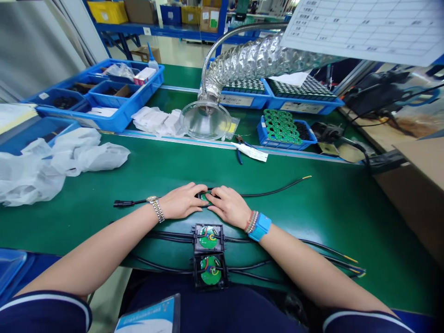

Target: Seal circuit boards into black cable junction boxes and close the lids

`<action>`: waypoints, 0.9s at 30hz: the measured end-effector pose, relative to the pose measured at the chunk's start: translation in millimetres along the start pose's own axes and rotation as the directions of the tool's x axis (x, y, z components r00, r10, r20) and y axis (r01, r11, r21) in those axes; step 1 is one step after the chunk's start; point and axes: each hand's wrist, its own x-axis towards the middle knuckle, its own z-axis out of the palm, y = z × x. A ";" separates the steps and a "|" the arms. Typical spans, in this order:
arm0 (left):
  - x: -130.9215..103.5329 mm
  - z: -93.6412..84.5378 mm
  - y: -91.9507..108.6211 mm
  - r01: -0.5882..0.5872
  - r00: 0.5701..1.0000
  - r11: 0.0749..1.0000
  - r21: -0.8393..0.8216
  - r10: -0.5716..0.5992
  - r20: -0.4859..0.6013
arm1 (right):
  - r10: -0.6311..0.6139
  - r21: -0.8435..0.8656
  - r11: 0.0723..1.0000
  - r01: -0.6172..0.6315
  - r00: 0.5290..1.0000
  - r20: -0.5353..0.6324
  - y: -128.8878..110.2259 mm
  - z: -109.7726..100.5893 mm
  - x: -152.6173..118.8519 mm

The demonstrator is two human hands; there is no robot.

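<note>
A green worktable (166, 171) fills most of the view; a silver flexible duct (256, 58) reaches over its far side, ending in a clear round hood (206, 124) beyond the hands; a blue compartment tray (120, 121) stands at the far left, with crumpled white bags (86, 155) nearer the person; a smaller blue bin (291, 146), piled with green boards, sits at the far right.

Left hand (180, 201) and right hand (229, 206) meet near the middle of the table; each is mostly closed, fingers bent and only a narrow gap left between thumb and fingertips, and between them they have hold of a small black unit (201, 196); it lies directly under the fingertips, left hand on its left side, right hand on its right, so that much of it is hidden; a bit of green shows between the fingers.

Closer to the body, below the hands, two open black housings (221, 231) stand end to end, touching, each with a round green board (204, 238) inside; blue-handled pliers (239, 156) lie beyond the right hand; a black connector (123, 203) rests to the left of the left hand.
</note>
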 end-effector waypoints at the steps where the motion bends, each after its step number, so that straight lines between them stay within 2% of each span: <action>1: 0.2 -0.6 0.5 0.004 1.000 1.000 -0.001 -0.004 0.001 | -0.008 0.034 0.999 0.009 0.999 -0.031 1.0 1.2 -1.2; 5: 1.8 0.1 1.7 0.012 1.000 1.000 -0.007 -0.012 0.008 | -0.031 0.137 0.990 0.042 0.996 -0.082 4.4 1.5 -3.5; 11: -0.9 -4.5 0.2 0.029 1.000 0.998 -0.052 -0.029 0.001 | -0.010 -0.004 1.000 0.010 1.000 -0.025 -4.1 -0.5 -0.6; 13: -5.3 -8.6 -1.5 0.105 0.994 0.988 -0.116 -0.109 -0.021 | -0.019 -0.039 0.999 0.018 0.999 -0.032 -5.2 0.6 -0.9; 14: -7.7 -10.1 -2.4 0.179 0.981 0.972 -0.152 -0.188 -0.043 | -0.025 -0.046 0.999 0.023 0.999 -0.042 -4.8 1.4 -1.3; 16: -11.5 -10.7 -4.0 0.347 0.926 0.916 -0.201 -0.368 -0.082 | -0.032 -0.039 0.999 0.029 0.997 -0.065 -3.2 3.1 -2.5; 18: -13.0 -8.3 -4.5 0.452 0.875 0.872 -0.188 -0.475 -0.097 | -0.033 -0.023 0.999 0.031 0.996 -0.081 -1.7 4.4 -3.5; 23: -8.5 -3.8 -0.9 0.463 0.875 0.882 -0.086 -0.470 -0.114 | -0.024 -0.024 0.999 0.022 0.996 -0.082 -2.4 3.9 -3.8; 25: -6.1 -7.0 1.1 0.465 0.875 0.880 -0.093 -0.473 -0.103 | -0.022 -0.022 1.000 0.021 0.996 -0.083 -3.1 3.0 -3.5; 27: -4.4 -12.1 2.6 0.491 0.864 0.859 -0.145 -0.502 -0.046 | -0.024 -0.021 1.000 0.023 0.996 -0.083 -3.1 2.7 -3.2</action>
